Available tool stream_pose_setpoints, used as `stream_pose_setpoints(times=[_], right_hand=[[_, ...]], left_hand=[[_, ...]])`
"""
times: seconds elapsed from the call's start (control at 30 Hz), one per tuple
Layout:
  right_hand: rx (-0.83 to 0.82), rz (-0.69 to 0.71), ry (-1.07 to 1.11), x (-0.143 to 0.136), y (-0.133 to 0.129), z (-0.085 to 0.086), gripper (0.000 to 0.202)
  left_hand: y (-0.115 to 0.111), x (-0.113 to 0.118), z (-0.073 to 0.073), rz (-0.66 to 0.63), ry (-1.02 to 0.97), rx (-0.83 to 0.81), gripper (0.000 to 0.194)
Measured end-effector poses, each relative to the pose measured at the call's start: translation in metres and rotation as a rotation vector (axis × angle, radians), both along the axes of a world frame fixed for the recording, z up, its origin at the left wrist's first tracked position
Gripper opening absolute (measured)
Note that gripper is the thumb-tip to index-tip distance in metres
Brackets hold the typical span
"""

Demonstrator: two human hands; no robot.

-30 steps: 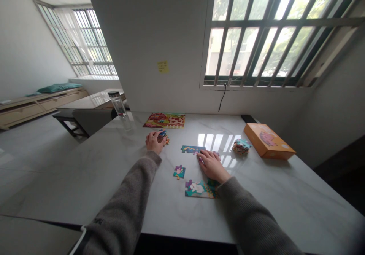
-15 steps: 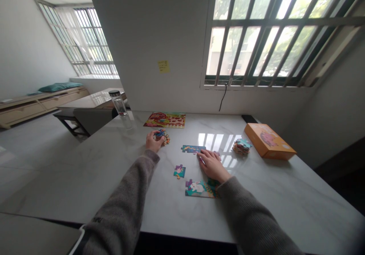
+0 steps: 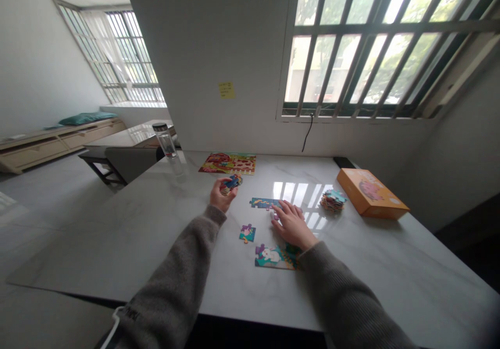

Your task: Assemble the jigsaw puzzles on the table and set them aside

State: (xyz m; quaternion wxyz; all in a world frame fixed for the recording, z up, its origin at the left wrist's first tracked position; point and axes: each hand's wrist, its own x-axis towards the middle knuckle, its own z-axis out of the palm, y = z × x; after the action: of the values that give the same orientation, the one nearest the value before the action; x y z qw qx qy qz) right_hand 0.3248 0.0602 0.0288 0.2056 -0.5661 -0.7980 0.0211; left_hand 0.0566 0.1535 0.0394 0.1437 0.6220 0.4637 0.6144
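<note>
My left hand (image 3: pixel 222 195) grips a stack of puzzle pieces (image 3: pixel 233 182), its thumb and fingers wrapped round the sides. To its right, a joined strip of blue puzzle pieces (image 3: pixel 261 203) lies on the table. My right hand (image 3: pixel 291 224) rests with outstretched fingers on the strip's right end, hiding part of it. Nearer to me is a loose pink-and-teal puzzle piece (image 3: pixel 247 233). Below it lies a joined puzzle section with a white animal (image 3: pixel 269 255), partly covered by my right wrist and sleeve.
A second stack of puzzle pieces (image 3: pixel 333 201) stands right of my right hand, beside an orange box (image 3: pixel 373 192). At the back lies a farm picture sheet (image 3: pixel 228 163). A glass bottle (image 3: pixel 165 141) stands at the table's (image 3: pixel 156 203) left edge.
My left hand has moved slightly right, and the stack in it is now tilted, apparently raised off the table. My right hand has stayed nearly still on the strip.
</note>
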Motion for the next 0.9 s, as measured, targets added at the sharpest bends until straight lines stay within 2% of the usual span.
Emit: stream_pose_setpoints(times=[0.1, 0.23, 0.3, 0.37, 0.5, 0.6, 0.63, 0.7, 0.8, 0.9], right_hand=[[-0.048, 0.034, 0.365, -0.006, -0.001, 0.012, 0.051], [-0.360, 0.193, 1.000, -0.015, 0.000, 0.017, 0.059], [-0.393, 0.222, 1.160, -0.018, 0.000, 0.015, 0.063], [-0.370, 0.224, 1.231, -0.020, 0.001, 0.013, 0.058], [-0.309, 0.209, 1.174, -0.019, 0.001, 0.014, 0.036], [-0.095, 0.152, 0.953, -0.016, -0.002, 0.017, 0.029], [-0.001, 0.144, 0.854, -0.014, -0.003, 0.018, 0.026], [0.157, 0.175, 0.666, -0.012, -0.006, 0.020, 0.017], [0.285, 0.273, 0.512, -0.009, -0.010, 0.024, 0.013], [0.325, 0.306, 0.477, -0.009, -0.013, 0.026, 0.014]], left_hand=[[-0.024, 0.029, 0.005, -0.158, 0.053, 0.106, 0.031], [-0.057, 0.061, 0.009, -0.346, 0.174, 0.202, 0.034], [-0.067, 0.070, 0.008, -0.429, 0.218, 0.203, 0.037], [-0.073, 0.075, 0.004, -0.464, 0.260, 0.201, 0.039], [-0.073, 0.076, -0.002, -0.434, 0.353, 0.235, 0.041], [-0.069, 0.072, -0.003, -0.406, 0.335, 0.200, 0.065], [-0.068, 0.070, -0.003, -0.395, 0.327, 0.186, 0.068], [-0.064, 0.065, -0.002, -0.366, 0.347, 0.197, 0.052], [-0.059, 0.060, -0.003, -0.299, 0.441, 0.301, 0.022], [-0.060, 0.056, -0.001, -0.249, 0.516, 0.372, 0.018]])
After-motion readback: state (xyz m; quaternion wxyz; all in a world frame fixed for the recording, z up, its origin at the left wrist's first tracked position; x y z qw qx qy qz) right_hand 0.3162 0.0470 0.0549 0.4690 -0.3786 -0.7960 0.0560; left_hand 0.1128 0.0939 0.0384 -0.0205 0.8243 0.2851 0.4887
